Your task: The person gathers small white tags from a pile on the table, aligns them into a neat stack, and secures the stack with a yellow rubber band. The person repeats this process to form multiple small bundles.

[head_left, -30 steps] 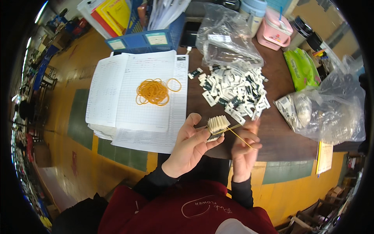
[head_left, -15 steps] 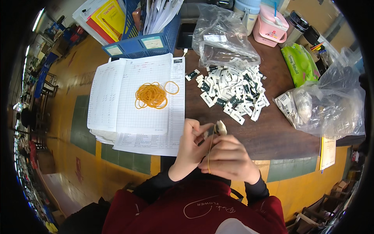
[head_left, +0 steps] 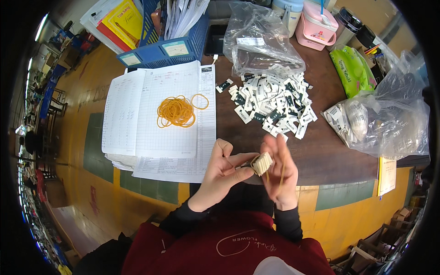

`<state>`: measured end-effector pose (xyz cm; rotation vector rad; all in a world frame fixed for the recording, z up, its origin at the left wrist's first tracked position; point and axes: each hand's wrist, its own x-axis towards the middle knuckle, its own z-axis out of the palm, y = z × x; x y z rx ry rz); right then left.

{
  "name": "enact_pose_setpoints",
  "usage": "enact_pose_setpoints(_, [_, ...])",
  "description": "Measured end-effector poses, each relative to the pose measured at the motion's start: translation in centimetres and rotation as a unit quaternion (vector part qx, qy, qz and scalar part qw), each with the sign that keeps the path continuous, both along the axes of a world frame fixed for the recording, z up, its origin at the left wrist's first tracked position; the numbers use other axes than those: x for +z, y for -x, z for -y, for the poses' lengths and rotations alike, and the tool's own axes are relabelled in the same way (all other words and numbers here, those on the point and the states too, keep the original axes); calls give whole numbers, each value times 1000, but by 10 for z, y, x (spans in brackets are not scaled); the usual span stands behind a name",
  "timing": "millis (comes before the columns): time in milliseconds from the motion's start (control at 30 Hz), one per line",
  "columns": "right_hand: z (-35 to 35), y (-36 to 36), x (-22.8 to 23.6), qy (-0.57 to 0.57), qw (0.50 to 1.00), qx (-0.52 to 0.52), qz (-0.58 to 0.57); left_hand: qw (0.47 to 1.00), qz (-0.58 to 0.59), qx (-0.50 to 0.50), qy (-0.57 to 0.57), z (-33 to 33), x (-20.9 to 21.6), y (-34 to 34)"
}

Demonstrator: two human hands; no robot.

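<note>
My left hand [head_left: 221, 173] is closed on a bundle of small labels [head_left: 263, 164], pinched between thumb and fingers, with the stacked pale edges facing right. Part of a band wraps the bundle near my fingertips. Beside it is my right hand [head_left: 287, 179], fingers stretched upward and a tan rubber band [head_left: 282, 173] looped over them, running toward the bundle. Where the band joins the bundle is partly hidden. Just beyond my hands lies a heap of loose black and white labels [head_left: 293, 103]. To the left, a pile of orange rubber bands [head_left: 175, 112] rests on an open notebook [head_left: 123, 107].
An empty-looking clear plastic bag [head_left: 256, 41] lies behind the heap. On the right are a filled plastic bag [head_left: 389, 133] and a green tissue pack [head_left: 352, 73]. A blue file tray [head_left: 160, 52], a phone [head_left: 216, 39] and a pink container [head_left: 316, 30] line the back.
My right hand has opened out from a curled grip, its fingers now pointing up with the band around them. The bundle has turned and come lower, showing its stacked edges.
</note>
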<state>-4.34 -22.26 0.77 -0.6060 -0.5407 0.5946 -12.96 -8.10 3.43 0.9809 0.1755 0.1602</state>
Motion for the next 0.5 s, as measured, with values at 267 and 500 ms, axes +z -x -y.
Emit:
enact_pose_setpoints(267, [0,-12,35,242,774,-140,568,900,-15,45,-434,-1,-9,-8])
enact_pose_setpoints(500, [7,16,4,39,994,-56,80,991,39,128,16,-10,-12,-9])
